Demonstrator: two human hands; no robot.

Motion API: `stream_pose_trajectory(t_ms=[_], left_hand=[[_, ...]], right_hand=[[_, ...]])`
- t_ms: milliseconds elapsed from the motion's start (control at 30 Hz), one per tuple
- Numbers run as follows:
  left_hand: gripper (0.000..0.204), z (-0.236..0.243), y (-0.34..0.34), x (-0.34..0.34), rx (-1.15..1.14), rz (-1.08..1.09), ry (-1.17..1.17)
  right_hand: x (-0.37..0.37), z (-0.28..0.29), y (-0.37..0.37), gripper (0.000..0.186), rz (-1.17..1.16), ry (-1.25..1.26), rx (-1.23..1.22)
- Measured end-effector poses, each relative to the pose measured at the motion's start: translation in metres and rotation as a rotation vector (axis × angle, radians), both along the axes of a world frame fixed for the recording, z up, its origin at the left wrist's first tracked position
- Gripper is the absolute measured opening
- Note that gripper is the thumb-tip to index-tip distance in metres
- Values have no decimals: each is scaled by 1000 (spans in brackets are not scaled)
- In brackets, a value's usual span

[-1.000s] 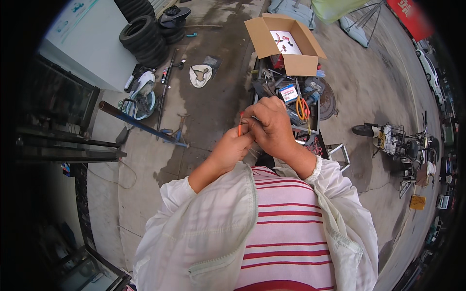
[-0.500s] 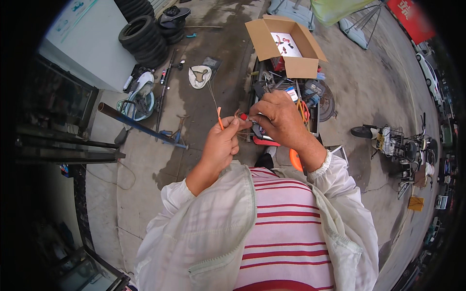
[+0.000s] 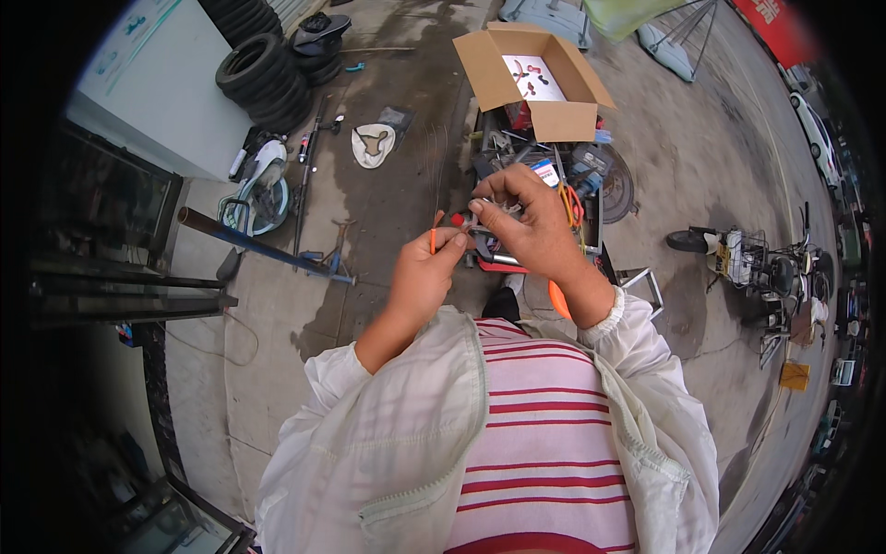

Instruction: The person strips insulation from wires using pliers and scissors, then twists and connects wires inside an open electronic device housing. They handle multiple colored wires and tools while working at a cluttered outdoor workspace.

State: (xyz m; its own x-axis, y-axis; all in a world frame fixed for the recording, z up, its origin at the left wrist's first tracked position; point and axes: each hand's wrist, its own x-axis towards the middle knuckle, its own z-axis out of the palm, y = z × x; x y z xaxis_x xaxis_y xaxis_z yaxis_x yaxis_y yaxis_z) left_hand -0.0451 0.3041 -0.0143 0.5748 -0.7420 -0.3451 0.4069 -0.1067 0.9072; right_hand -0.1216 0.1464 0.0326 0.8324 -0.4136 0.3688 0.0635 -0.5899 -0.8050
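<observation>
My left hand (image 3: 415, 282) pinches an orange wire (image 3: 433, 240) with a frayed upper end, and thin strands (image 3: 434, 157) rise above it. My right hand (image 3: 531, 235) is beside it, fingers closed on a small metal piece with a red part (image 3: 457, 220), close to my left fingertips; its exact shape is partly hidden. An orange object (image 3: 557, 298) hangs just below my right wrist. Behind my hands is a cart (image 3: 602, 235) crowded with tools, orange cable and a blue power tool (image 3: 587, 182).
An open cardboard box (image 3: 577, 120) with small parts sits atop the cart. Tire stacks (image 3: 263, 83), a bucket (image 3: 277, 208) and a pipe on a blue stand (image 3: 249, 242) are left. A scooter (image 3: 748, 268) and yellow block (image 3: 794, 376) are right; glass doors line the left edge.
Since a second ago my left hand has moved left, away from my right. The red-tipped piece, the thin strands and the orange object below my right wrist have come into sight.
</observation>
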Motion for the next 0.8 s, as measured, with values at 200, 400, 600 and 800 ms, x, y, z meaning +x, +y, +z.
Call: stream_pose_trajectory(t_ms=[200,400,600,800], left_hand=[[24,-6,-11,-14,54,-48,-269],[22,-15,-20,-20,53,-86,-342],[23,-9,-29,-28,62,-130,-361],[22,-9,-32,-30,57,-115,-112]], right_hand=[[-4,12,-1,26,26,62,457],[-11,20,-5,20,-47,78,448],[-21,12,-17,13,-21,57,309],[-33,26,-46,11,-202,-277,456]])
